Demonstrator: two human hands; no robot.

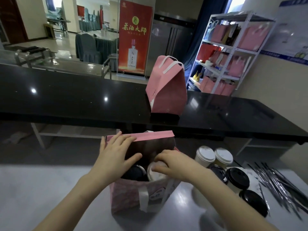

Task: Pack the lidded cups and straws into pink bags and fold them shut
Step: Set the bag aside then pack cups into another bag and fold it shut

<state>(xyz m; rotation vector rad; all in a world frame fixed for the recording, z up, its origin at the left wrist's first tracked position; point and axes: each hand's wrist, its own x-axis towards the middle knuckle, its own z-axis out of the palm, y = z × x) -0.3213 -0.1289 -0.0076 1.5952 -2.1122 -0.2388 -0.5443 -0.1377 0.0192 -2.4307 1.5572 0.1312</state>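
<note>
White table (50, 189), black counter (66, 100) behind. Open bag (126, 194) holds black-lid cup (133, 172); left hand (115, 152) spread on flap (155, 134), right hand (173, 162) grips white-lid cup (156, 175) inside.

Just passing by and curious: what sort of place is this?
Probably a takeaway drinks counter in a banquet hall: lidded cups and straws lie beside a pink bag, a shelf holds more bags, covered chairs stand behind.

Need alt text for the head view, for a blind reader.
The right hand grips a white-lidded cup inside an open pink bag, beside a black-lidded cup; the left hand presses on the bag's far flap. More cups and straws lie to its right; a folded pink bag stands on the counter.
</note>
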